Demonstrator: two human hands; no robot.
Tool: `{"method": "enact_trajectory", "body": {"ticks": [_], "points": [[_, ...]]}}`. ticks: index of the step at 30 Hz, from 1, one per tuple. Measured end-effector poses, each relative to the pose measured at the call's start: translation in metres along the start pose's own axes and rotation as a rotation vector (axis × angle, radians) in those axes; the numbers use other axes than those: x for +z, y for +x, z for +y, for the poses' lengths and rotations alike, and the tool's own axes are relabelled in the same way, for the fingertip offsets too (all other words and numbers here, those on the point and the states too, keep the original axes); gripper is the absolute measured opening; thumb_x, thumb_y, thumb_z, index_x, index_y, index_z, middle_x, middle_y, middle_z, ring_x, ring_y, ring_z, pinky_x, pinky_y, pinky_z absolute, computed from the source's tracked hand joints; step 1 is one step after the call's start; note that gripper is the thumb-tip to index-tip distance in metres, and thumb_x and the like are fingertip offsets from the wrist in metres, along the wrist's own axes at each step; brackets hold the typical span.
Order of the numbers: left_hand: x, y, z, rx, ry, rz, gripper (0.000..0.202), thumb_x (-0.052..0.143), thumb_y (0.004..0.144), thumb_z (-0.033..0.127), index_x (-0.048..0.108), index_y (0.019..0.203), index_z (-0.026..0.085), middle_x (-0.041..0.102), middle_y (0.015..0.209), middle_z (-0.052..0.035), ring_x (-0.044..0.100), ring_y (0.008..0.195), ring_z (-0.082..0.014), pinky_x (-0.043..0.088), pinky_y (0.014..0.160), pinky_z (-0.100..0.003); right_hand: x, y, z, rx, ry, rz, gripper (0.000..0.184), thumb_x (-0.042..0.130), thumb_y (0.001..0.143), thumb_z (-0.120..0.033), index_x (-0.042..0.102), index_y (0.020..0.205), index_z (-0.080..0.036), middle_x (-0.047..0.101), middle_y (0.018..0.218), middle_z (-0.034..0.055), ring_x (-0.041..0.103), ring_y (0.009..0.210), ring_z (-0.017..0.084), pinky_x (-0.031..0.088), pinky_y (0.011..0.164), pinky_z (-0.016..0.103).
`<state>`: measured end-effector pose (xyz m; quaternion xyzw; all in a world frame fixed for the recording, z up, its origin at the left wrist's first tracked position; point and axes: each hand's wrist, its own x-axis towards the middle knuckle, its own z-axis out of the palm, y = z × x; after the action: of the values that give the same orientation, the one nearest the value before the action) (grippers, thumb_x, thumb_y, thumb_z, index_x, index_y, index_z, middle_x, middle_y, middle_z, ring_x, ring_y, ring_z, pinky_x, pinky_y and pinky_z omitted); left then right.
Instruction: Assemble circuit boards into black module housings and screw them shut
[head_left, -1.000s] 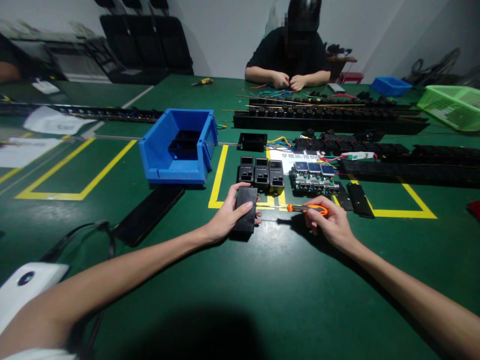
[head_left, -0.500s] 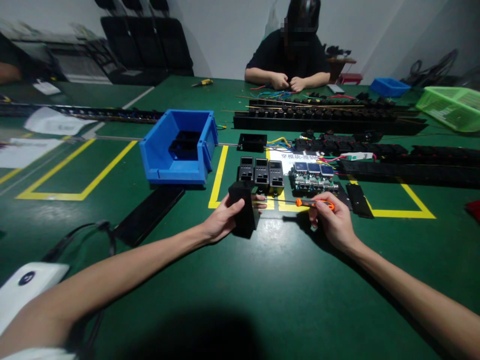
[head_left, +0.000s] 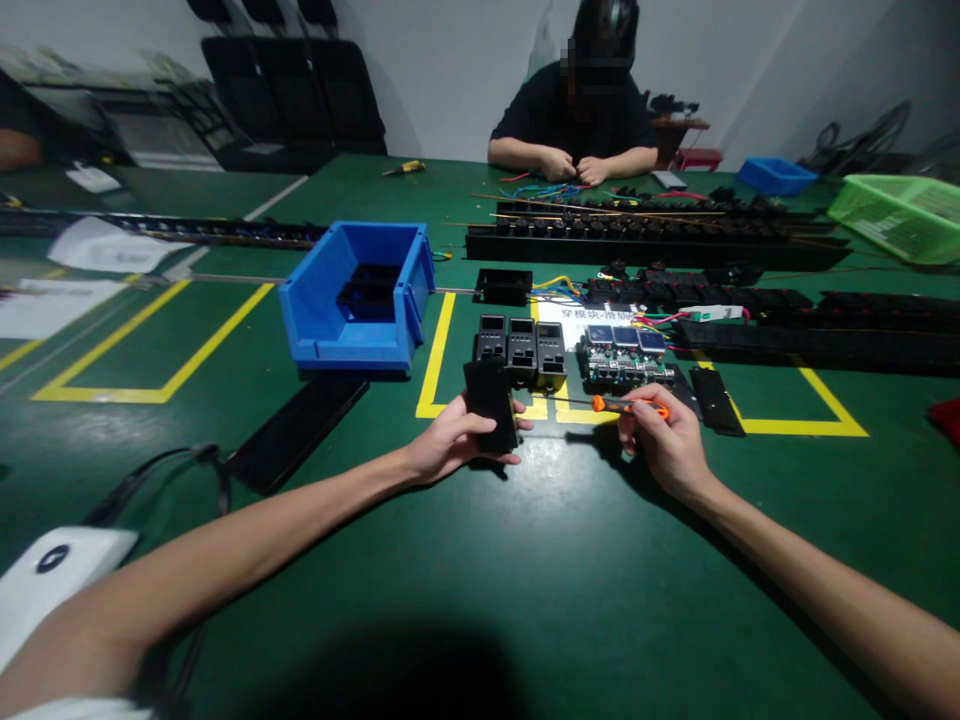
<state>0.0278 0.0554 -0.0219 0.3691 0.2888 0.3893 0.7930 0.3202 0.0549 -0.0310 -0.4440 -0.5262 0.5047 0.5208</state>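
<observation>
My left hand is closed around a black rectangular housing, thumb on its broad near face, fingers behind. In my right hand is a screwdriver with an orange and black handle, its thin shaft pointing left toward the housing; a gap seems to separate tip and housing. Just beyond stand three black module cases in a row. Right of them lie green circuit boards with small screens. A flat black plate rests to the right of my right hand.
A blue bin with black parts inside stands left of the cases. Nearer me lie a black phone and a white device with a cable. Long black rails and wires cross the far side, where another person sits.
My left hand has turned the black housing, so its broad flat face now shows toward me. My right hand and the screwdriver have hardly moved.
</observation>
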Motion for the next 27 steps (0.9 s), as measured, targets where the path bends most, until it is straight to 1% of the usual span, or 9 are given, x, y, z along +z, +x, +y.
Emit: {"method": "enact_trajectory", "body": {"ticks": [2, 5, 8, 14, 16, 19, 22, 24, 27], "points": [[0.002, 0.000, 0.000, -0.008, 0.044, -0.002, 0.046, 0.070, 0.081, 0.022, 0.052, 0.124, 0.016, 0.052, 0.140, -0.0188, 0.052, 0.128, -0.0367, 0.062, 0.082, -0.049, 0.000, 0.000, 0.000, -0.003, 0.004, 0.008, 0.018, 0.065, 0.088, -0.039, 0.059, 0.090, -0.022, 0.058, 0.056, -0.0040, 0.050, 0.045, 0.011, 0.041, 0.041, 0.022], [0.003, -0.001, -0.002, 0.068, 0.065, -0.026, 0.055, 0.071, 0.082, 0.025, 0.047, 0.131, 0.021, 0.046, 0.145, -0.0175, 0.046, 0.134, -0.0392, 0.060, 0.085, -0.056, 0.000, 0.000, 0.001, -0.004, 0.030, 0.028, 0.018, 0.066, 0.088, -0.039, 0.060, 0.090, -0.022, 0.058, 0.056, -0.0039, 0.051, 0.046, 0.011, 0.040, 0.040, 0.021], [0.001, -0.003, -0.005, 0.110, 0.074, -0.051, 0.061, 0.073, 0.082, 0.028, 0.043, 0.134, 0.024, 0.052, 0.139, -0.0171, 0.053, 0.128, -0.0396, 0.060, 0.083, -0.058, 0.000, 0.001, 0.002, 0.005, 0.071, 0.043, 0.018, 0.066, 0.087, -0.038, 0.060, 0.090, -0.022, 0.058, 0.055, -0.0041, 0.050, 0.046, 0.011, 0.040, 0.040, 0.020], [-0.004, 0.000, -0.012, 0.053, 0.155, -0.124, 0.043, 0.064, 0.089, 0.039, 0.046, 0.118, 0.013, 0.070, 0.099, -0.0171, 0.074, 0.090, -0.0344, 0.062, 0.056, -0.033, 0.001, 0.002, 0.002, 0.003, 0.113, 0.053, 0.018, 0.068, 0.087, -0.037, 0.060, 0.089, -0.021, 0.058, 0.054, -0.0041, 0.050, 0.045, 0.009, 0.039, 0.038, 0.018], [-0.004, 0.002, -0.013, 0.059, 0.161, -0.115, 0.042, 0.063, 0.089, 0.038, 0.045, 0.118, 0.014, 0.070, 0.098, -0.0167, 0.075, 0.082, -0.0330, 0.061, 0.053, -0.031, 0.001, 0.002, 0.001, 0.002, 0.116, 0.049, 0.018, 0.067, 0.087, -0.037, 0.060, 0.089, -0.021, 0.058, 0.053, -0.0041, 0.050, 0.045, 0.009, 0.039, 0.038, 0.018], [-0.001, 0.001, -0.011, 0.080, 0.115, -0.091, 0.046, 0.066, 0.088, 0.033, 0.042, 0.124, 0.019, 0.065, 0.116, -0.0185, 0.073, 0.092, -0.0347, 0.062, 0.071, -0.042, 0.001, 0.001, 0.001, 0.007, 0.114, 0.048, 0.017, 0.068, 0.087, -0.037, 0.061, 0.090, -0.021, 0.059, 0.054, -0.0038, 0.050, 0.045, 0.009, 0.039, 0.038, 0.018], [0.002, -0.002, -0.007, 0.111, 0.083, -0.096, 0.060, 0.071, 0.085, 0.029, 0.037, 0.133, 0.024, 0.060, 0.127, -0.0177, 0.069, 0.106, -0.0344, 0.053, 0.094, -0.054, 0.001, 0.001, 0.001, 0.011, 0.113, 0.049, 0.017, 0.067, 0.087, -0.036, 0.061, 0.090, -0.021, 0.059, 0.054, -0.0038, 0.050, 0.045, 0.009, 0.039, 0.038, 0.017], [0.004, -0.004, -0.004, 0.158, 0.106, -0.121, 0.069, 0.077, 0.077, 0.033, 0.039, 0.135, 0.027, 0.051, 0.139, -0.0166, 0.064, 0.115, -0.0349, 0.048, 0.100, -0.055, 0.000, 0.002, 0.001, 0.009, 0.113, 0.048, 0.017, 0.067, 0.087, -0.036, 0.061, 0.090, -0.021, 0.059, 0.054, -0.0039, 0.050, 0.045, 0.009, 0.039, 0.038, 0.017], [0.003, -0.003, -0.003, 0.291, 0.160, -0.116, 0.070, 0.080, 0.065, 0.056, 0.056, 0.121, 0.022, 0.031, 0.155, -0.0132, 0.045, 0.134, -0.0389, 0.047, 0.103, -0.049, 0.000, 0.002, 0.001, 0.009, 0.109, 0.048, 0.017, 0.067, 0.087, -0.036, 0.061, 0.089, -0.021, 0.059, 0.055, -0.0039, 0.051, 0.045, 0.009, 0.040, 0.038, 0.018]]}}
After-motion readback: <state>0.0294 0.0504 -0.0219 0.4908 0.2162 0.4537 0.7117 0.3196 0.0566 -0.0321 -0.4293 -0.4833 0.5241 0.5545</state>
